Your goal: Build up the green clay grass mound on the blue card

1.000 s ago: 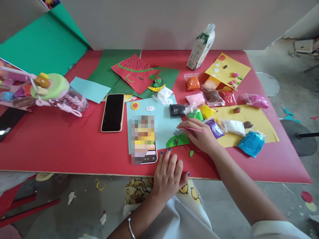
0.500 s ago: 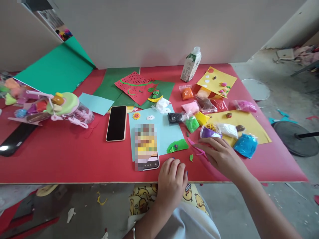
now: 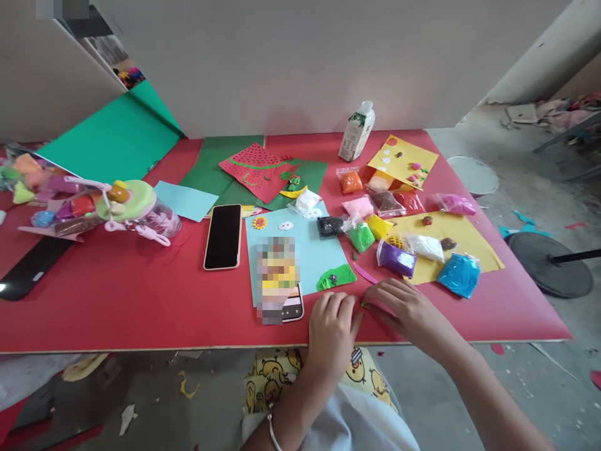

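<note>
Both hands [image 3: 369, 314] meet low, fingers curled inward.

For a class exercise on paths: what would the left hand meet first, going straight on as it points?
The left hand would probably meet the green patch just ahead of its fingers, though the hand's height is unclear.
</note>
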`<state>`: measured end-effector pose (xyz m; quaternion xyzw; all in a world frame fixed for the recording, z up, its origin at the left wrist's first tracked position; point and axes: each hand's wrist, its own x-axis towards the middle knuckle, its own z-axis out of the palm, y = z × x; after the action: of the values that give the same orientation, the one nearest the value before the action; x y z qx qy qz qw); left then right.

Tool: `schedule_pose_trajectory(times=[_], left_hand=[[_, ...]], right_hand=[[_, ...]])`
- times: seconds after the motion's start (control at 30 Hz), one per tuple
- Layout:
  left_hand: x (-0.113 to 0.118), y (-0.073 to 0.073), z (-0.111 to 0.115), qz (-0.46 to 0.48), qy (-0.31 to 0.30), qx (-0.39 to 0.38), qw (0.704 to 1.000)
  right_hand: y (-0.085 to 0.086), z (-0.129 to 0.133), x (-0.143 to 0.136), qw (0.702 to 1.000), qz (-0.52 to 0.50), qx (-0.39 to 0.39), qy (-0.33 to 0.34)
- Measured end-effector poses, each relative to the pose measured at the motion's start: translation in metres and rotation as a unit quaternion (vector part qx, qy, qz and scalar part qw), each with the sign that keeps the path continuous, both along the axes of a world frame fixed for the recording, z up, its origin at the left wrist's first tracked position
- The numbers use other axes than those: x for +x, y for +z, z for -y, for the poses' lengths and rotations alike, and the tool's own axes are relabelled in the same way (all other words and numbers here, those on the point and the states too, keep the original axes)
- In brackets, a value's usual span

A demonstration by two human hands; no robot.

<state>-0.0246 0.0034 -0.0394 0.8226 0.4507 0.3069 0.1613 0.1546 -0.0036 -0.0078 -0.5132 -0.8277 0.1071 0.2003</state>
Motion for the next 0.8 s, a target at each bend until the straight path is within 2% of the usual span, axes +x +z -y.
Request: schedule_pose_trajectory(times=[0.1,0.23,0.43,0.67,0.8], left_hand=[[-0.001,0.000,0.000,0.052,-0.002,-0.014,0.999],[-0.002,0.001,0.000,0.096,-0.012,0.008,0.995],[-0.004,0.001,0.001,0.112,-0.018,0.021,0.993],[-0.004,0.002,0.000,0.112,-0.020,0.029,0.993],[-0.007,0.004,0.004,0.078,-0.009,0.050,0.996]], right_hand=[[-0.001,0.003,-0.002,0.999,-0.042,-0.024,-0.019],[-0.001,0.009,-0.002,0.993,-0.091,-0.057,-0.044],[0.002,0.013,-0.007,0.986,-0.136,-0.056,-0.078],[-0.003,0.016,-0.013,0.978,-0.163,-0.057,-0.119],[-0.007,0.015,-0.013,0.979,-0.150,-0.046,-0.133]])
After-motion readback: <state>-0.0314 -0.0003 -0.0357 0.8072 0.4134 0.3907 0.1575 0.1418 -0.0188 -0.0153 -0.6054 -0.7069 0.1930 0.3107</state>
